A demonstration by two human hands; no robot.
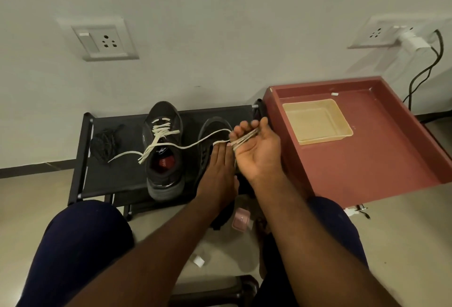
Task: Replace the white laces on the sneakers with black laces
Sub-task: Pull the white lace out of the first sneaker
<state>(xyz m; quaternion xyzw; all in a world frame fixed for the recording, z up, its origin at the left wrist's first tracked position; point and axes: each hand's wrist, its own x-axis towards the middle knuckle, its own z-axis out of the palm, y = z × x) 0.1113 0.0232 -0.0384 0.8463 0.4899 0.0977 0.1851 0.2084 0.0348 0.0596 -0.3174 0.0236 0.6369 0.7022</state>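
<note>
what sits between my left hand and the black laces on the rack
The white-laced sneaker stands between the left hand and the black laces, and the loose white lace held by the right hand trails across it.

**A:** What blocks the way left of the left hand (217, 169)?

**B:** The laced sneaker (163, 159) stands just beside it. A loose white lace (190, 146) hangs across the gap, running from the right hand (256, 150) over that sneaker.

**A:** Farther left?

**B:** Bare shelf (122, 174), then the black laces (105, 144) piled near its edge.

**A:** Right of the right hand?

**B:** The red tray (379, 159), its wall close. A beige basket (318, 123) fills the far corner; the nearer floor is open.
</note>
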